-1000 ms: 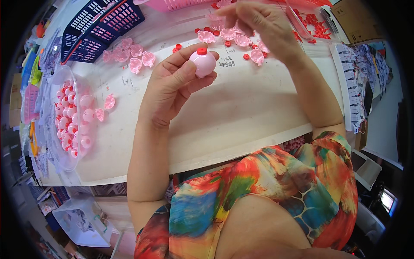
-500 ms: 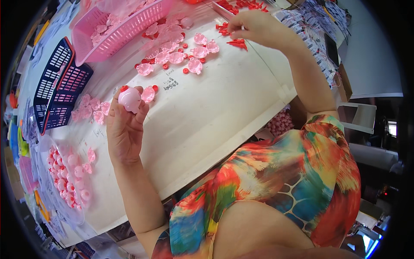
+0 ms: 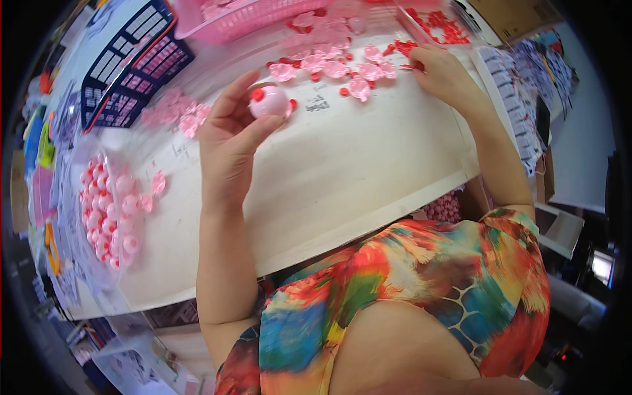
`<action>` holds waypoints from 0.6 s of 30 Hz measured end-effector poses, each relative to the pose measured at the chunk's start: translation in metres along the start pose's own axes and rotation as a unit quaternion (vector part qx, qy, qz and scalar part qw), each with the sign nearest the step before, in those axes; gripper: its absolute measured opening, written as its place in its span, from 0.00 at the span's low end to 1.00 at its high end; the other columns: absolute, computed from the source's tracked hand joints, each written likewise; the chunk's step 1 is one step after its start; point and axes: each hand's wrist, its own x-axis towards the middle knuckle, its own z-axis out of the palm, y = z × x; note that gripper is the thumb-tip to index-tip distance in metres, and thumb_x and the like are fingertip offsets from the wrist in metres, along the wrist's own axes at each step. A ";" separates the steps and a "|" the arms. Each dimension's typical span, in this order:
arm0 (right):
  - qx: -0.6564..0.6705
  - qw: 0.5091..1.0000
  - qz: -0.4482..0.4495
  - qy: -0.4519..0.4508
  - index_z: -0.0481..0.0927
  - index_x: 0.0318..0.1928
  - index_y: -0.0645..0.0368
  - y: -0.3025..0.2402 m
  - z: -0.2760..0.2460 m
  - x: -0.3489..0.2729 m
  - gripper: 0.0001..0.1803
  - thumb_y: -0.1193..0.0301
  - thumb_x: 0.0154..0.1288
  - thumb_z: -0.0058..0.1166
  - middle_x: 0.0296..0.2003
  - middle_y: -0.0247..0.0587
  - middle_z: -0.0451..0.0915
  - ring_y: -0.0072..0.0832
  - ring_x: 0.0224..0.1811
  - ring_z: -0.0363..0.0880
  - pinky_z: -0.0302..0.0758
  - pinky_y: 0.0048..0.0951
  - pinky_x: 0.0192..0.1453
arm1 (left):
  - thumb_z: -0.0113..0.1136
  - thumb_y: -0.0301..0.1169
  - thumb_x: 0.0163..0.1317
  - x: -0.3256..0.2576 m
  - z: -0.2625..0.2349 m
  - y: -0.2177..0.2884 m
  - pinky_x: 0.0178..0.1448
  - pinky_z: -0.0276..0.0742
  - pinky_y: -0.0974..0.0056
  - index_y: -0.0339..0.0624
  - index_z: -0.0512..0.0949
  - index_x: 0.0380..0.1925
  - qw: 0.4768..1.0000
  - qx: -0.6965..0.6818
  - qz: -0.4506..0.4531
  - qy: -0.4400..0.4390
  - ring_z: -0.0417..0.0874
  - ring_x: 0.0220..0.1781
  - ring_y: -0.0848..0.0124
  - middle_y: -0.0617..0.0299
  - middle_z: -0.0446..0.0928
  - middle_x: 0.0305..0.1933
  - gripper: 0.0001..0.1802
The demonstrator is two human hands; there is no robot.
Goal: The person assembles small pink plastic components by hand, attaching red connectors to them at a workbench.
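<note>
My left hand grips a glossy pale pink ball with a small red cap on its left side, held between thumb and fingers above the table. At the far right, my right hand reaches into a small heap of pointed red plastic pieces. Its fingertips are pinched together, and one red piece sticks out beside them. Between the hands, translucent pink candy-shaped pieces lie scattered with small red caps among them.
A pink basket and a dark blue basket stand at the back left. A clear bag of pink balls with red caps lies at left. More red pieces fill a clear tray at the far right, near bundled white wires.
The view has shifted, so the table appears higher and turned. My left hand has tilted the ball, its red cap now facing left. My right hand has closed at the loose red pieces.
</note>
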 end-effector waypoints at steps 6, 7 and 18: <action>0.028 0.999 0.000 0.032 0.73 0.31 0.64 -0.012 -0.003 0.008 0.08 0.77 0.47 0.49 0.28 0.44 0.74 0.36 0.32 0.73 0.70 0.30 0.37 | 0.61 0.20 0.46 -0.001 0.005 0.001 0.45 0.75 0.69 0.36 0.69 0.48 0.997 0.076 0.027 0.007 0.78 0.40 0.71 0.59 0.73 0.41 0.25; 0.030 0.999 -0.002 0.030 0.73 0.31 0.64 -0.019 -0.005 0.012 0.08 0.77 0.47 0.49 0.28 0.44 0.74 0.36 0.32 0.73 0.70 0.30 0.37 | 0.61 0.20 0.46 -0.001 0.003 0.001 0.45 0.75 0.69 0.36 0.69 0.48 0.997 0.077 0.026 0.011 0.78 0.40 0.71 0.59 0.73 0.41 0.25; 0.570 0.821 -0.025 -0.031 0.74 0.33 0.64 -0.134 -0.019 0.058 0.06 0.79 0.52 0.54 0.29 0.33 0.75 0.16 0.31 0.75 0.72 0.16 0.33 | 0.54 0.29 0.56 0.001 -0.010 0.001 0.48 0.78 0.66 0.34 0.64 0.49 0.997 -0.066 -0.036 0.029 0.77 0.45 0.62 0.49 0.70 0.48 0.21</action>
